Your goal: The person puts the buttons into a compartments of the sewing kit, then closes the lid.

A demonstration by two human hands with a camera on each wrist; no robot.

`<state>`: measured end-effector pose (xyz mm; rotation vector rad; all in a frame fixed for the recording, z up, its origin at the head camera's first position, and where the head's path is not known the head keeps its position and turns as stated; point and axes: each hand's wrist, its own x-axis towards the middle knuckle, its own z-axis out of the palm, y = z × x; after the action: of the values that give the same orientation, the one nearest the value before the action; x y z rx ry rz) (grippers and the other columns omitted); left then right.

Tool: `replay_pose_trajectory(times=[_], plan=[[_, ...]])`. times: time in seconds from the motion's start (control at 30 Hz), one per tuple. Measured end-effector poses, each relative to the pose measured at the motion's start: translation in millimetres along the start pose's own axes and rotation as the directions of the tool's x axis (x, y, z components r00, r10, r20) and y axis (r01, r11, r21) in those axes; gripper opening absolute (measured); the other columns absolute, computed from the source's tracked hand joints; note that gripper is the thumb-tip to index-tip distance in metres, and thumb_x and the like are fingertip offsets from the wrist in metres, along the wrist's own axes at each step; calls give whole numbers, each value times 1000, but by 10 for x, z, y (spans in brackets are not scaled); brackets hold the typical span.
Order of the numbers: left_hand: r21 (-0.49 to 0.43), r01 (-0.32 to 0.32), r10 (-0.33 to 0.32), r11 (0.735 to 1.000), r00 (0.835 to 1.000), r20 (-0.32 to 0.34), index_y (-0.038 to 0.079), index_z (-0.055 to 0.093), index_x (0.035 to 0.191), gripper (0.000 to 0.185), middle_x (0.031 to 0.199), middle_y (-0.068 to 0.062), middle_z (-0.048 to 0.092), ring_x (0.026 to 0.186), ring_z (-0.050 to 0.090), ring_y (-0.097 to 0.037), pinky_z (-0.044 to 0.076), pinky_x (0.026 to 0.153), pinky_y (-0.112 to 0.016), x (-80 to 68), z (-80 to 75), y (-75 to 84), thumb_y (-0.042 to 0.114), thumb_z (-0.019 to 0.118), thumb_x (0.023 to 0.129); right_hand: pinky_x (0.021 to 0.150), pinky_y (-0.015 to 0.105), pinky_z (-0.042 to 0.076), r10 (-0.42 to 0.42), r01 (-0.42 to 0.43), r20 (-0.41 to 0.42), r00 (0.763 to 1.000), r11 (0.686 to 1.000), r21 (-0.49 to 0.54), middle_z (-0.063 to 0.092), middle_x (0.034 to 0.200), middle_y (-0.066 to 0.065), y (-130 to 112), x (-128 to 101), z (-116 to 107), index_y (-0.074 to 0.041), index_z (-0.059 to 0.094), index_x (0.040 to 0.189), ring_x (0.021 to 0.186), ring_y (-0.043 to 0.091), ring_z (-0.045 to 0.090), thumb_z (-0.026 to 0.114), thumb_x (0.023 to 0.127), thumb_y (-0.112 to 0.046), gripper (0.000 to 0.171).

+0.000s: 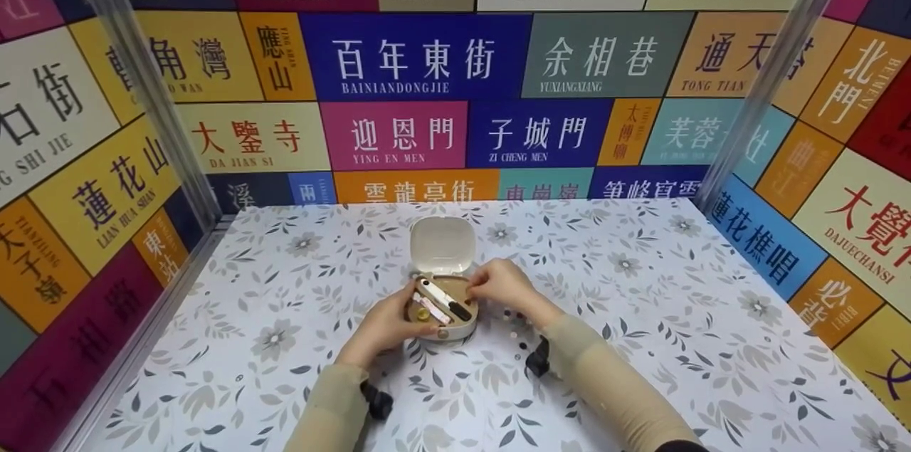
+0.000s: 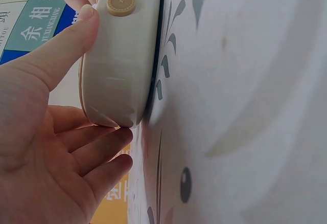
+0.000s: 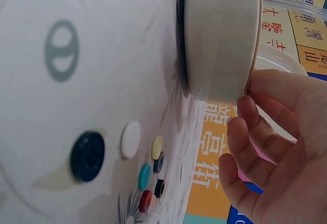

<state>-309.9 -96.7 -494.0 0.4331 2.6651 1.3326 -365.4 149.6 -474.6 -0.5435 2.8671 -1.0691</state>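
Observation:
A cream sewing box sits on the table with its lid raised. Inside lie a white tool with a black end, a pale pink strip and a small gold-coloured piece. My left hand holds the box's left side, thumb on the front rim near a tan button-shaped catch and fingers around the side. My right hand has its curled fingers at the right rim; in the right wrist view, thumb and forefinger meet the rim. Whether they pinch anything is hidden.
Several loose buttons lie on the table right of the box, among them a dark one, a white one and a red one. Printed panels enclose the floral tabletop at the back and sides.

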Motion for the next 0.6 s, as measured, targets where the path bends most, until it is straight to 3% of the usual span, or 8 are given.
replay_pose_trajectory(times=[0.3,0.6], plan=[[16,-33,33,999,999,-8,4,26,152,105,149,-16,40,133,41,-33,31,111,-46,6,16,-5,42,83,73,60,26,50,-44,45,-30,999,998,33,71,73,-7,18,-58,-59,-10,78,81,65,9,61,78,80,-16,6],[-20,-21,21,1000,1000,-12,10,27,153,107,150,-14,40,135,39,-32,27,113,-47,-5,9,-6,43,85,71,72,32,55,43,-39,-68,997,997,66,72,81,-2,88,-105,-156,-8,78,88,73,12,64,75,83,-14,8]])
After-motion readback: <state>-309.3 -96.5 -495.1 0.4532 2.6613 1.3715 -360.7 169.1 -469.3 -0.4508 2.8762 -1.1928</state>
